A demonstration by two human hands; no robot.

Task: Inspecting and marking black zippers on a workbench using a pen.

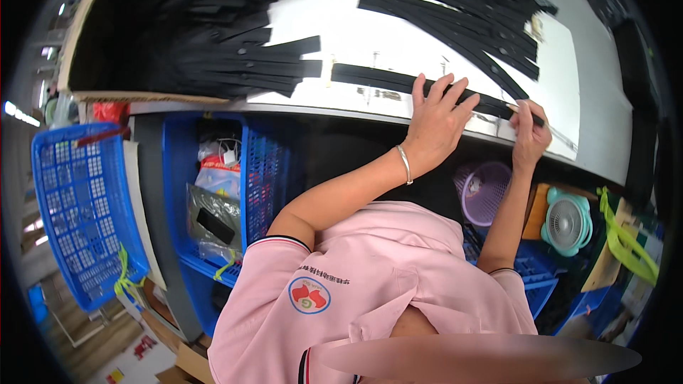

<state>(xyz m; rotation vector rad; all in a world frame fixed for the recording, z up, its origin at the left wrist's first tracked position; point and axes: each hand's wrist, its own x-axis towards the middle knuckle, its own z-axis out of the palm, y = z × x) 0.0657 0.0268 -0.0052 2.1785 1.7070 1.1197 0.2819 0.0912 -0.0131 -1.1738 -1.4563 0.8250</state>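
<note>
Near front edge of white sheet [395, 37]: my left hand [439, 126], spread open, presses black strip [377, 77]; right hand [530, 135] pinches perhaps slim pen [513, 107]; likely marking, next calls for steady strip

Bright lights [21, 114] shine left, beyond a pale worktop [605, 117] and wood-toned floor [85, 345].

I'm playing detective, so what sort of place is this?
Probably a workshop: black strips lie in piles on a long worktable, and blue plastic baskets sit close by.
</note>
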